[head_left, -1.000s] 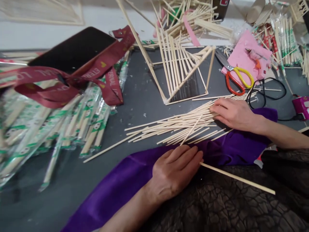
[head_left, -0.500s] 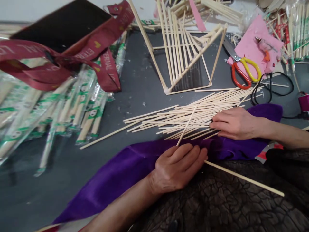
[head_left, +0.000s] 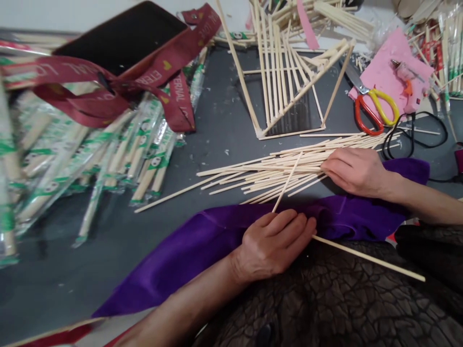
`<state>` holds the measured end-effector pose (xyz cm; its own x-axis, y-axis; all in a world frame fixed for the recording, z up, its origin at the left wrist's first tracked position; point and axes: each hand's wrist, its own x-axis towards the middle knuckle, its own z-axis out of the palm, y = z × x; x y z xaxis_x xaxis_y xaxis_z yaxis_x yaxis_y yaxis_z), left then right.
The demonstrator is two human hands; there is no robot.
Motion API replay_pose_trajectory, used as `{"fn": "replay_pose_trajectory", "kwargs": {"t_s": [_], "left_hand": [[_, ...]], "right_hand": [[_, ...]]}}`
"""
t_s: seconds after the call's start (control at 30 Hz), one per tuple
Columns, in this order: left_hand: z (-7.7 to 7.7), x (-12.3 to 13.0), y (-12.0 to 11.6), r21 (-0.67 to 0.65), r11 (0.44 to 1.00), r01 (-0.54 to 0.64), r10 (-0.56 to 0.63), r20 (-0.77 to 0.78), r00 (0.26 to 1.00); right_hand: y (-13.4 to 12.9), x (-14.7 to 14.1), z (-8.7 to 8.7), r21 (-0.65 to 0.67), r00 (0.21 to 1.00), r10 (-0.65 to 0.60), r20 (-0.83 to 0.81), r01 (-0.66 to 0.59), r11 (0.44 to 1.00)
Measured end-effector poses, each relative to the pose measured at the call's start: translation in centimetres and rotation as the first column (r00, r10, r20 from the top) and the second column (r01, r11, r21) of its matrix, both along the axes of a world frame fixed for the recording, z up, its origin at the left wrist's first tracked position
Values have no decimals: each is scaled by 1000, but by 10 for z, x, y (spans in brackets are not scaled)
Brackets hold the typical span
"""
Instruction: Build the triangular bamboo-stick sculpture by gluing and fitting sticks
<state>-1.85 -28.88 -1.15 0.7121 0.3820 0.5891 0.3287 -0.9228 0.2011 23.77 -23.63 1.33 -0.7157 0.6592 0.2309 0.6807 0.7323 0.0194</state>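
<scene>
Thin wooden chopsticks [head_left: 260,176] lie in a loose heap on the grey tabletop. My left hand [head_left: 277,243] is closed around chopsticks below the heap; one [head_left: 287,183] sticks out upward over the heap, and another [head_left: 369,258] juts out to the lower right. The grip hides whether more are held. At the right part of the heap, my right hand [head_left: 356,171] has its fingers pressed together on chopsticks, with the fingertips partly hidden. Purple cloth [head_left: 181,250] lies under both hands and along the table's near edge.
Behind the heap stands a frame of glued sticks [head_left: 294,99]. Scissors [head_left: 378,108], a glue gun [head_left: 408,79] on pink sheet and a black cord [head_left: 414,140] are at right. Wrapped chopsticks [head_left: 119,154] fill the left, under a dark tablet-like object [head_left: 123,38] with a red strap.
The whole view has shifted, so most things sit further right. My right hand has moved slightly up along the heap, and some chopsticks in it have shifted. My left hand keeps its grip.
</scene>
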Motion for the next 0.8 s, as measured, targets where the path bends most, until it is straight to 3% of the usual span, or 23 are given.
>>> {"fn": "replay_pose_trajectory", "kwargs": {"t_s": [0.17,0.37,0.57,0.8], "left_hand": [[-2,2,1,-5,1000,-10,10,15,1000],[-2,4,2,-2,1000,-19,19,22,1000],[0,5,4,-9,1000,4,-4,30,1000],[0,5,3,-18,999,27,-26,20,999]], "right_hand": [[-2,-8,1,60,998,16,-67,-12,998],[1,-37,-7,24,960,276,-42,-275,961],[7,-58,-6,-58,939,335,75,-332,942],[12,-74,-1,7,945,294,141,-298,955]]}}
